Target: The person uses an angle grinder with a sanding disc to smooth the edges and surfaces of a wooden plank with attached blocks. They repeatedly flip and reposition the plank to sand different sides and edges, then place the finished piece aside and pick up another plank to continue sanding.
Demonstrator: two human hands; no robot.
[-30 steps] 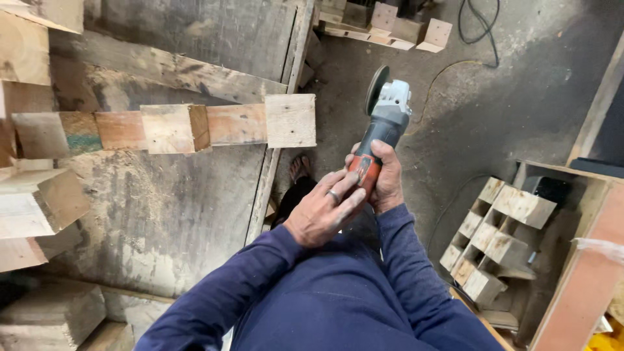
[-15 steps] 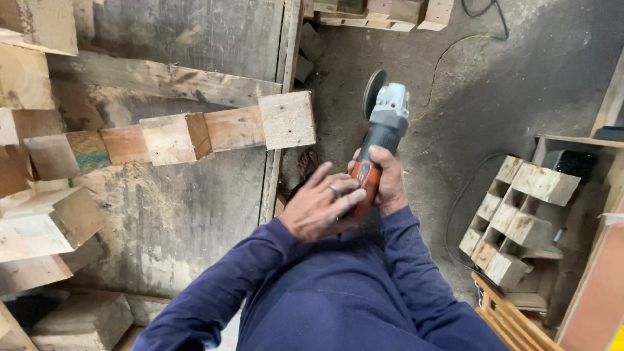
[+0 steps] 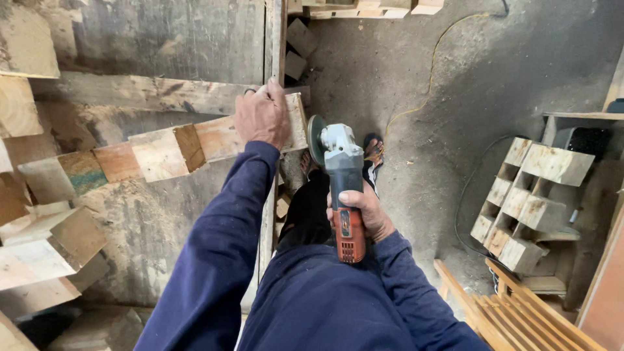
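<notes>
Left hand steadies the end block at the bench edge while the right hand holds the grinder just beside it.

A row of rough sawn wooden blocks [image 3: 156, 153] lies across the worn, stained workbench [image 3: 143, 39], pale faces patched with brown and green; the left hand [image 3: 263, 117] rests palm-down on the end block [image 3: 296, 120], fingers together and curled over its far edge; just right of it the angle grinder [image 3: 341, 175] hangs over the floor, grey head and dark disc close to the block's end face, though contact cannot be told; the right hand [image 3: 364, 214] is clamped around its orange body; the step looks like readying the block's end for grinding, which calls for a firm hold and a steady disc; further right, pale cut blocks [image 3: 526, 201] are stacked on the dusty floor.
</notes>
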